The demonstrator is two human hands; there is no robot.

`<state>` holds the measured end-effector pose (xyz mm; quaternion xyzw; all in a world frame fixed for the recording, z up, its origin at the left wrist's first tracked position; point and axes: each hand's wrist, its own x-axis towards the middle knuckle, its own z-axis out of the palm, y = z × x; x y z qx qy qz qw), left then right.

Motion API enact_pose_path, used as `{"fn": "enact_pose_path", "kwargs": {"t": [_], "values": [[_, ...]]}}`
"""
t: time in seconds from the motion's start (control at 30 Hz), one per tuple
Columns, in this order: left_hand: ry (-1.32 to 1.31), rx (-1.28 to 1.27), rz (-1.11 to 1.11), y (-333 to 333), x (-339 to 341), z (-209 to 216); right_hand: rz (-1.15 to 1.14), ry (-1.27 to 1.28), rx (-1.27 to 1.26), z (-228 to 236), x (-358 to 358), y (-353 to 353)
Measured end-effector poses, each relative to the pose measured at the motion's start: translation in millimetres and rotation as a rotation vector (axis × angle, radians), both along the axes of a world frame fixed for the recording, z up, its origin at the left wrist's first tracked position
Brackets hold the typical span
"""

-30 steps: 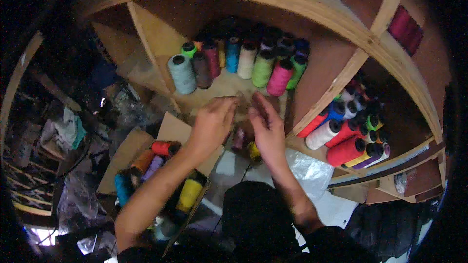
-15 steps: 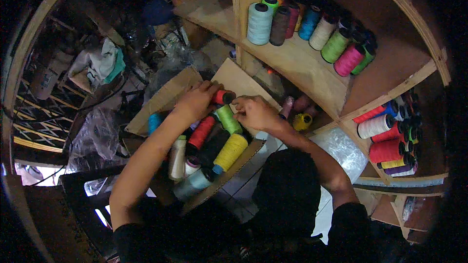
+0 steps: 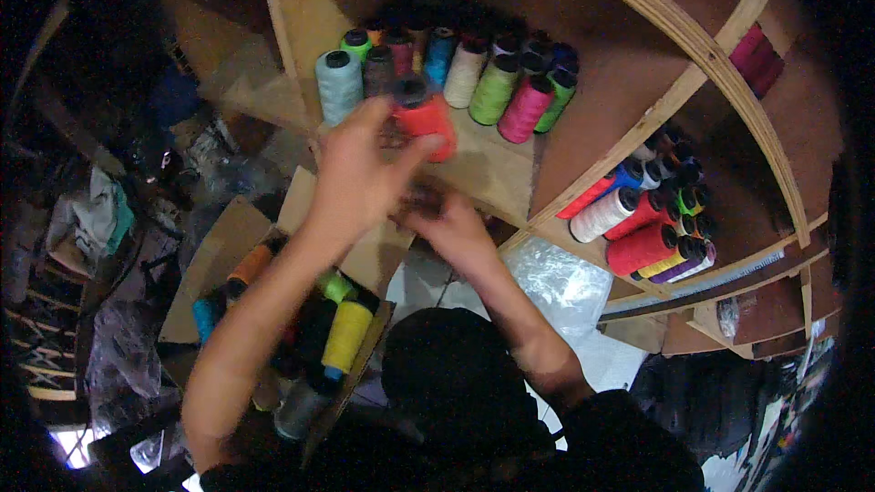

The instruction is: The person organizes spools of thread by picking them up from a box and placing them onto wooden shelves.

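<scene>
My left hand (image 3: 357, 173) grips a red thread spool (image 3: 430, 126) with a dark core, held upright in front of the wooden shelf (image 3: 497, 159). Just below it is my right hand (image 3: 453, 230), its fingers curled; whatever they hold, if anything, is blurred and dark. Standing on the shelf behind the red spool are a pale blue thread spool (image 3: 339, 89), a green one (image 3: 495, 91), a pink one (image 3: 526, 111) and several others. Under my left forearm, an open cardboard box (image 3: 205, 255) contains a yellow spool (image 3: 348, 335), a bright green spool (image 3: 336, 286) and an orange spool (image 3: 250, 264).
In the compartment to the right, several spools lie stacked on their sides, among them a white spool (image 3: 603, 215) and a red spool (image 3: 642, 251). Clear plastic wrap (image 3: 556, 278) lies below the shelf. At far left are crumpled cloth (image 3: 91, 214) and more plastic (image 3: 137, 337).
My left hand has lifted the red spool out of the box and up to the shelf. The right hand has left the box too. The view has swung toward the shelves.
</scene>
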<state>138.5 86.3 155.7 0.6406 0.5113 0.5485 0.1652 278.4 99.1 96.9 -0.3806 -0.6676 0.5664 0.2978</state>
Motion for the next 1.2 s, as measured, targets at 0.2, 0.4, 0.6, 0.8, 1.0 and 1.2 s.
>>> {"fn": "enact_pose_path", "kwargs": {"t": [0.2, 0.4, 0.6, 0.8, 1.0, 1.2], "values": [[0.184, -0.032, -0.118, 69.9, 131.5, -18.8, 0.528, -0.127, 0.116, -52.9, 10.3, -24.2], [0.059, -0.128, -0.037, 85.1, 144.5, -45.2, 0.553, 0.235, -0.262, -68.7, 27.0, -21.3], [-0.026, -0.163, -0.100, 85.3, 131.9, -54.1, 0.730, -0.445, 0.084, -32.4, 22.1, -13.8], [0.026, -0.054, -0.046, 76.9, 123.7, -55.6, 0.637, -0.455, 0.197, -26.6, 15.8, -12.6], [0.381, -0.195, 0.010, -25.2, -11.5, 21.7, 0.590, -0.003, -0.045, -43.1, -20.3, 12.1], [0.773, -0.630, 0.045, -162.6, -111.3, -39.5, 1.448, -0.185, 0.642, -47.9, -86.8, -26.8]]}}
